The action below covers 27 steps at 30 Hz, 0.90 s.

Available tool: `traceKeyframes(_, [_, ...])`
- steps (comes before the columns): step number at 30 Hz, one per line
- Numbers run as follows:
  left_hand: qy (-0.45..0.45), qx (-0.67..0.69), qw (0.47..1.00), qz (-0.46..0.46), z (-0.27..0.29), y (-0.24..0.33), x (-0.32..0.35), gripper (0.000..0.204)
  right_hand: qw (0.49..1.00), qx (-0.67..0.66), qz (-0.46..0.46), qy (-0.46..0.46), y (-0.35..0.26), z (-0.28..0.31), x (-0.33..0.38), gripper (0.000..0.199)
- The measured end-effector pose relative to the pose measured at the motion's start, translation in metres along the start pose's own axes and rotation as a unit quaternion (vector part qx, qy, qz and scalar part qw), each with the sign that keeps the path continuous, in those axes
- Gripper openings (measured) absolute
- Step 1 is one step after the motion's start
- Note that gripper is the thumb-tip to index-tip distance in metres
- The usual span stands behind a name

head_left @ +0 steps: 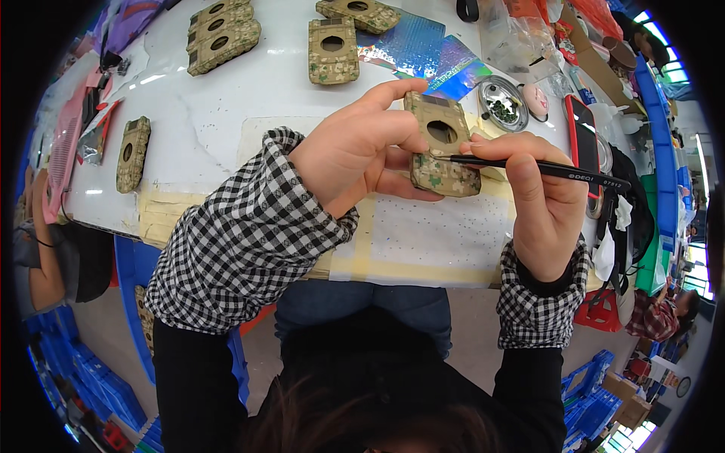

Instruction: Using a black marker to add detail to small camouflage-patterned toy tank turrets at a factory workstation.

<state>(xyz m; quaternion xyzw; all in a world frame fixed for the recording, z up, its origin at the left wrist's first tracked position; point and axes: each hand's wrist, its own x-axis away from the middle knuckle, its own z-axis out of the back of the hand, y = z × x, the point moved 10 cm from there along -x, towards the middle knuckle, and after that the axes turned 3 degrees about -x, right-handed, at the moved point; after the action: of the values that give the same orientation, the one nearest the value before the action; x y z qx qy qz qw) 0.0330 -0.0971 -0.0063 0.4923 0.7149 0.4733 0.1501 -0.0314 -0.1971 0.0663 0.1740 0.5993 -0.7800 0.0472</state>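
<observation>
My left hand (pixel 351 147) holds a camouflage-patterned model tank hull (pixel 447 172) with a round hole in its top, fingers along its left side. Closed around black tweezers (pixel 559 168), my right hand (pixel 545 200) brings their pointed tip to the hull's surface just below the hole. Whether a small part sits in the tip is too fine to tell. Right of the hull stands a round clear dish (pixel 501 84) with small dark green pieces in it.
More camouflage hulls lie around: a far-left group (pixel 220 38), one beyond my hands (pixel 333 64), one at left (pixel 133 155). Shiny blue film (pixel 408 49) lies at the back. A red-edged phone (pixel 581 132) rests at right. White paper with tiny specks (pixel 423 241) covers the near edge.
</observation>
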Motion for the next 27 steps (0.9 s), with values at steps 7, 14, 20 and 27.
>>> traceKeyframes(7, [-0.02,0.0,1.0,-0.002,-0.0008,-0.0008,-0.0002,0.068,1.0,0.005,0.006,-0.005,-0.0009,0.0004,0.0005,0.019])
traceKeyframes(14, [-0.017,-0.016,1.0,0.004,-0.0014,-0.0005,0.0008,0.074,1.0,-0.001,0.027,-0.007,-0.0042,0.0023,-0.0004,0.023])
traceKeyframes(20, [-0.015,-0.036,0.999,-0.005,0.0001,-0.0007,0.0005,0.075,0.999,-0.019,0.042,0.002,-0.0061,0.0018,0.0002,0.024])
traceKeyframes(27, [-0.005,-0.047,0.999,0.003,0.0011,-0.0015,0.0013,0.075,0.999,-0.011,0.038,-0.01,-0.0064,0.0014,0.0011,0.024])
